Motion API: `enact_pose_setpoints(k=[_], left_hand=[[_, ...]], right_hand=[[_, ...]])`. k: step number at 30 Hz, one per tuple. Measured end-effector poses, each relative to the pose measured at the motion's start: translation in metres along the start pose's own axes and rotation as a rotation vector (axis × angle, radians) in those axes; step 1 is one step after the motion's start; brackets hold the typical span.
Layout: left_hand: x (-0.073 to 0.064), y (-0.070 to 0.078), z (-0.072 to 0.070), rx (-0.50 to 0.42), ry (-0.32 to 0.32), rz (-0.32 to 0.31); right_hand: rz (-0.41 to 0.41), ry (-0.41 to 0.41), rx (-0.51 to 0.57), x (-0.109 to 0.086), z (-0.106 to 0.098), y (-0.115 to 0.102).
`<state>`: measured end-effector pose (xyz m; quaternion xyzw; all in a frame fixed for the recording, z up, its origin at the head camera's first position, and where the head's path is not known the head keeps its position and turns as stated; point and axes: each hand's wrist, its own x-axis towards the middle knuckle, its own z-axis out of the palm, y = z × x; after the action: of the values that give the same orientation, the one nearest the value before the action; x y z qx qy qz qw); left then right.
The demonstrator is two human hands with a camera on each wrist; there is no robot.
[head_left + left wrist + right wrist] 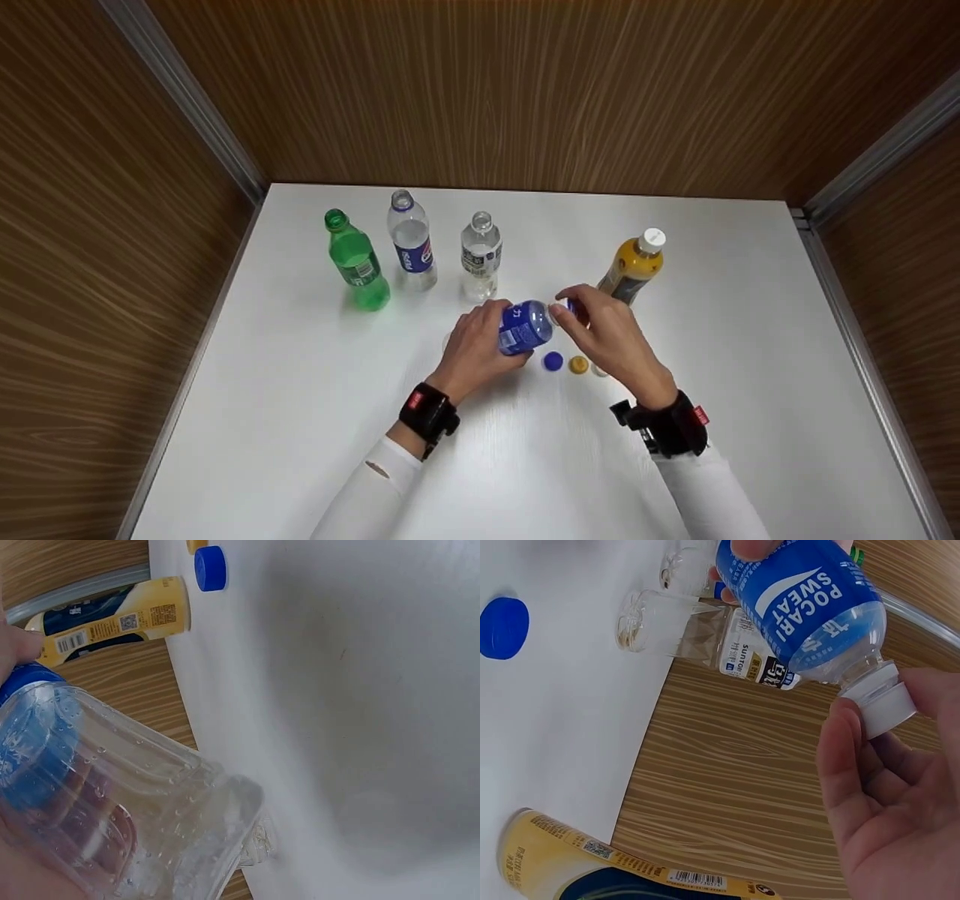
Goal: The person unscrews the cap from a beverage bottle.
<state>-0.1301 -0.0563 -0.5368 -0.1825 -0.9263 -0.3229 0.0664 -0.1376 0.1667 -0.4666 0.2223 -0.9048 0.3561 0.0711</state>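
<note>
My left hand grips a Pocari Sweat bottle round its blue label, tilted with its neck toward the right. In the right wrist view, my right hand pinches the bottle's white cap between thumb and fingers. The cap sits at the neck's end; whether it is still threaded I cannot tell. Drops cling inside the clear lower part of the bottle in the left wrist view. On the table beneath the hands lie a blue cap, a yellow cap and a partly hidden white cap.
Behind the hands stand a green bottle, a Pepsi bottle and a clear labelled bottle, all uncapped. A yellow bottle with a white cap stands behind my right hand. Wood-grain panels border the white table.
</note>
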Motion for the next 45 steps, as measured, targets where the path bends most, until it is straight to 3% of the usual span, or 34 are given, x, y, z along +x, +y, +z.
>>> enact_pose_setpoints(k=[7,16,18,22,26,30,35,45], left_hand=[[-0.001,-0.003,-0.001,-0.046,-0.028,-0.018],[-0.004,-0.005,-0.001,-0.068,-0.023,-0.01],[-0.004,-0.006,0.0,-0.046,-0.003,0.004],[-0.004,-0.008,0.002,0.074,0.052,0.047],[-0.002,-0.011,0.002,0.221,0.087,0.087],[-0.002,-0.013,0.002,0.276,0.089,0.105],[-0.002,-0.013,0.003,0.259,0.062,0.097],[-0.003,-0.009,0.0,0.134,0.012,0.042]], right_hand=[[-0.033,-0.081,0.05,-0.001,-0.004,0.001],[-0.118,-0.115,0.113,-0.003,-0.006,0.006],[-0.094,-0.132,0.129,-0.003,-0.006,0.007],[0.036,-0.137,0.137,-0.002,-0.003,0.009],[0.124,-0.045,0.122,-0.002,0.004,0.012],[0.147,0.024,0.12,-0.003,0.009,0.014],[0.139,0.021,0.144,-0.004,0.011,0.015],[0.065,-0.031,0.215,-0.005,0.003,0.013]])
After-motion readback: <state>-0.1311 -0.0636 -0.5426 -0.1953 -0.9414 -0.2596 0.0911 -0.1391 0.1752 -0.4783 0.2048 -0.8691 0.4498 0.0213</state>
